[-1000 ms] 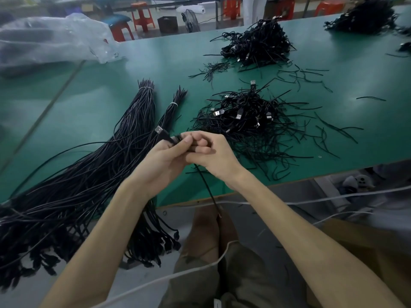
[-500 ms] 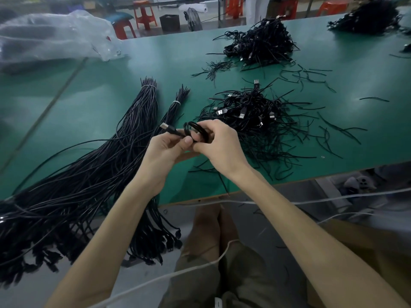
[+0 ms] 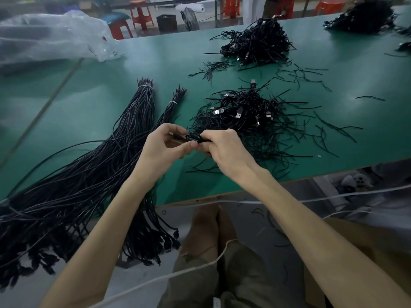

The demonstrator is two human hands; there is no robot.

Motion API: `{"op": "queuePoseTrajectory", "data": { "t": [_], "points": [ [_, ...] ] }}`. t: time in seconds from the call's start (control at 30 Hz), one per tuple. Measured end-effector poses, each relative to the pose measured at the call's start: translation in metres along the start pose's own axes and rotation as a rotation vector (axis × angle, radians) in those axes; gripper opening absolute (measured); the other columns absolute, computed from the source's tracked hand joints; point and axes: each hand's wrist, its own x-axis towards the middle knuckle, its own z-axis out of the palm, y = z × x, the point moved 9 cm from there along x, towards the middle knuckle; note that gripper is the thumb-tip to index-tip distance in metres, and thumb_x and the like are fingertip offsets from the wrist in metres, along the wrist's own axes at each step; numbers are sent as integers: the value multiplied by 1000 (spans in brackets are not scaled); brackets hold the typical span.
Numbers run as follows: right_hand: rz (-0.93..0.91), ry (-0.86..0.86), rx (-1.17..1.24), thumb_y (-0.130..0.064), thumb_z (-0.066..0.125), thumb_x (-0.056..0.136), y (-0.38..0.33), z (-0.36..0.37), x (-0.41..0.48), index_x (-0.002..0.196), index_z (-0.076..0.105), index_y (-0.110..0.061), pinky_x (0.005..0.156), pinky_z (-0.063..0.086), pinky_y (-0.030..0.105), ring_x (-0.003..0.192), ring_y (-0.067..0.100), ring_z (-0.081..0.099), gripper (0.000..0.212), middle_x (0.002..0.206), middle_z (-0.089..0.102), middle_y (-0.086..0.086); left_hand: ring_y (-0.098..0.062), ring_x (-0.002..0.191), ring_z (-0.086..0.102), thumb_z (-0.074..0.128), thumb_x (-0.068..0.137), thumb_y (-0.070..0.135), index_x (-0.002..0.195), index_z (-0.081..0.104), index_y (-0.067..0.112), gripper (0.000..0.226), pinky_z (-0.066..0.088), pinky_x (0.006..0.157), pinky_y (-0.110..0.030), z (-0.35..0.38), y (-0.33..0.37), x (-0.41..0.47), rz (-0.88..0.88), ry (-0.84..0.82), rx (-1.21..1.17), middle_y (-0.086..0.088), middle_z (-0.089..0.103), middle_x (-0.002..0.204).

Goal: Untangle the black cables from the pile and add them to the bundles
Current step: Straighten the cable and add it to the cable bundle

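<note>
A small coiled black cable (image 3: 194, 138) is pinched between both hands, just above the green table (image 3: 93, 112). My left hand (image 3: 165, 148) grips its left end and my right hand (image 3: 224, 150) grips the coil from the right. Right behind the hands lies the tangled pile of black USB cables (image 3: 246, 112). To the left, two long bundles of straightened black cables lie side by side, a thick bundle (image 3: 89, 172) and a thin bundle (image 3: 165, 114), each tied near its far tip with a white band; their near ends hang over the table's front edge.
Another cable heap (image 3: 258, 43) sits farther back, a third heap (image 3: 364, 16) at the far right corner. Loose black ties (image 3: 333, 127) are scattered right of the pile. A clear plastic bag (image 3: 51, 38) lies at the back left. White cords (image 3: 311, 196) run below the front edge.
The cable that hung straight down from my hands has been gathered into a small coil. Both hands have shifted slightly forward toward the pile.
</note>
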Motion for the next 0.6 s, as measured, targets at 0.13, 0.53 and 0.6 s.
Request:
{"op": "queuePoseTrajectory", "data": {
  "t": [0.13,0.53,0.6],
  "points": [
    [-79,-65,-204,-6,55,100,-11,4,0,107,68,-4,84,54,49,95,31,68,15,103,72,10,1,81,60,60,89,58,100,73,28,34,45,74,-13,-4,24,4,228,-52,509,11,62,96],
    [-314,89,-635,-19,68,95,-23,4,2,126,65,-12,106,40,37,122,23,55,32,122,68,3,-23,61,50,24,106,52,80,43,21,45,39,60,-43,31,5,6,159,-274,731,-2,55,71],
    [-324,216,-658,-23,76,89,-26,-4,-6,140,56,-9,114,36,39,133,27,48,56,137,59,8,-24,60,47,28,111,42,79,43,14,45,36,61,-43,22,2,10,157,-153,685,-1,51,68]
  ]
}}
